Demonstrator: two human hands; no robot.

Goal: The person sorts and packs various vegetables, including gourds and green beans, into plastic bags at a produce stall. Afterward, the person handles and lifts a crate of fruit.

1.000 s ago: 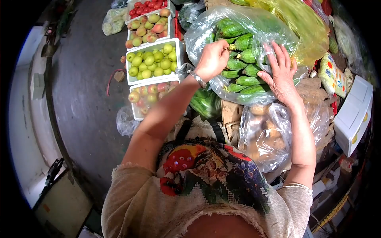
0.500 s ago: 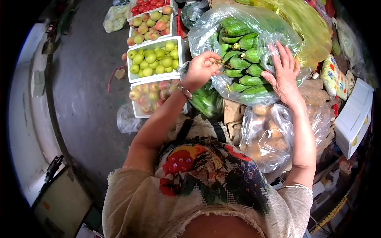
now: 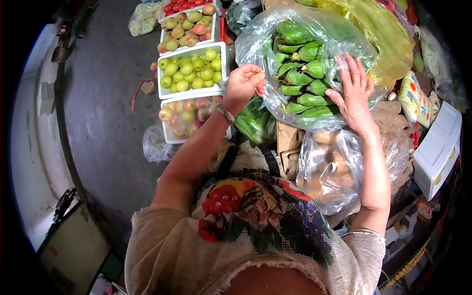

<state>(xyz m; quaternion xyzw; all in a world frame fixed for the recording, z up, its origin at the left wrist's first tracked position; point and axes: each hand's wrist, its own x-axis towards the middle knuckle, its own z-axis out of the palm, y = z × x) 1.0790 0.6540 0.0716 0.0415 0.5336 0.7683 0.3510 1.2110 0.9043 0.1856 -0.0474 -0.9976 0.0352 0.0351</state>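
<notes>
Several green ridged gourds [image 3: 297, 77], which look like loofahs, lie stacked in a large clear plastic bag [image 3: 250, 42] whose mouth is spread open. Some show brown, withered ends. My left hand [image 3: 246, 84] is at the bag's left edge, thumb and fingertips pinched together; whatever is between them is too small to name. On the right side of the pile, my right hand [image 3: 353, 93] lies with fingers spread over the bag's plastic and the gourds beside it.
To the left stand white foam boxes of green apples [image 3: 189, 71], peaches [image 3: 187, 29], tomatoes [image 3: 184, 6] and bagged reddish fruit [image 3: 189, 115]. Nearer me sits a clear bag of brownish produce [image 3: 329, 167]. A yellow bag [image 3: 386, 44] and a white foam box [image 3: 437, 147] are at right.
My left hand has drawn back leftward from the gourds' ends, still pinched; a brownish bit at its fingertips earlier barely shows now. My right hand has stayed in nearly the same place.
</notes>
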